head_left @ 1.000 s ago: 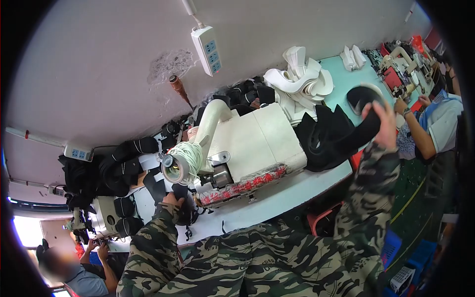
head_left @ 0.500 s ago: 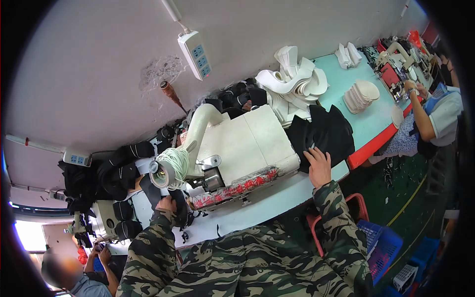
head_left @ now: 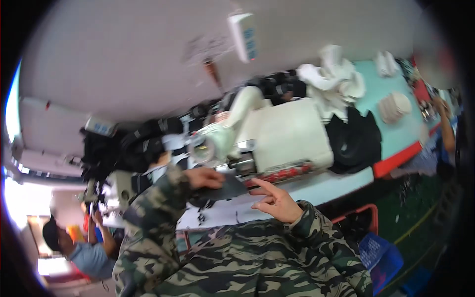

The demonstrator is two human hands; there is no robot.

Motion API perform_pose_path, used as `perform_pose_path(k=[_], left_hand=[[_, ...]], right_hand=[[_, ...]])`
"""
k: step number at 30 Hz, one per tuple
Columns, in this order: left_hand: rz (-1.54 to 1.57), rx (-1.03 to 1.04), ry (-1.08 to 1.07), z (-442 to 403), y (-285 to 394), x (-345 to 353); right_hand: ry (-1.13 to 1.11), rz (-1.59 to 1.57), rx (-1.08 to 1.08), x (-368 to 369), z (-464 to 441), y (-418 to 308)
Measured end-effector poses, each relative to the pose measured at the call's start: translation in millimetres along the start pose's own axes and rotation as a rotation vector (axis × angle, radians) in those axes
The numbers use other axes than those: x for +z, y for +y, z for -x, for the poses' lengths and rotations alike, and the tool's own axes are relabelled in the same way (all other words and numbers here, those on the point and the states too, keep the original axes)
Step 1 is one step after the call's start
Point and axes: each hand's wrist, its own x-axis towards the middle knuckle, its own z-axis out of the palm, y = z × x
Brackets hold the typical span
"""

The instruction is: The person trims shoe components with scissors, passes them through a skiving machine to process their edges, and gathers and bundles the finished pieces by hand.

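Note:
The view is blurred by motion. My left hand (head_left: 205, 178) grips a dark grey flat piece (head_left: 227, 188) in front of the sewing machine's head. Just right of that piece, my right hand (head_left: 278, 202) has its fingers apart and holds nothing. The white sewing machine (head_left: 287, 138) stands behind both hands, with a coil of pale cord (head_left: 220, 141) at its left end. Black pieces (head_left: 352, 143) lie in a pile at the machine's right side.
White curved pieces (head_left: 336, 81) are heaped behind the black pile, and a round white stack (head_left: 394, 107) sits farther right. Co-workers are at the far left (head_left: 91, 257) and far right (head_left: 435, 143). A blue basket (head_left: 381, 257) and red chair (head_left: 370, 218) stand below the table.
My right hand has left the black pile and moved left to the machine's front. My left hand has lifted the dark piece and moved right. The camera view has turned.

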Motion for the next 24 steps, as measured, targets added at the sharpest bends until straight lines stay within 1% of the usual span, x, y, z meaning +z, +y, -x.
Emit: perform_pose_path(k=[1, 2, 3, 4, 5, 7, 9, 11, 13, 19, 21, 23, 24], left_hand=[[-0.089, -0.091, -0.100, -7, 25, 3], [-0.056, -0.093, -0.095, -11, 25, 3], [-0.183, -0.071, -0.023, -16, 19, -1], [-0.166, -0.054, 0.030, -24, -5, -7], [-0.255, -0.065, 0.007, -23, 1, -13], [-0.396, -0.069, -0.014, -24, 8, -21], [-0.442, -0.046, 0.035, -32, 5, -25], [-0.475, -0.007, 0.117, -41, 3, -29], [-0.510, 0.037, 0.206, -53, 2, -33], [-0.493, 0.196, 0.455, -80, -10, -41], [-0.438, 0.268, 0.530, -88, -20, -46], [-0.363, 0.337, 0.586, -90, -26, -50], [-0.328, 0.366, 0.615, -90, -28, -52]], right_hand=[[-0.060, 0.007, -0.008, 8, -14, 18], [-0.099, 0.006, -0.008, 15, -24, 28], [-0.088, -0.036, 0.049, 20, -32, 36], [-0.068, -0.075, 0.107, 22, -37, 40], [-0.055, -0.093, 0.130, 25, -38, 42], [-0.069, -0.094, 0.132, 25, -37, 40], [-0.078, -0.095, 0.136, 25, -35, 38], [-0.004, -0.022, 0.078, 23, -34, 37], [0.013, 0.001, 0.071, 18, -32, 35], [0.060, 0.089, 0.016, 5, -31, 40], [0.138, 0.130, -0.007, -4, -24, 33], [0.288, 0.436, -0.155, -8, -25, 15], [0.328, 0.448, -0.150, -13, -27, 9]])
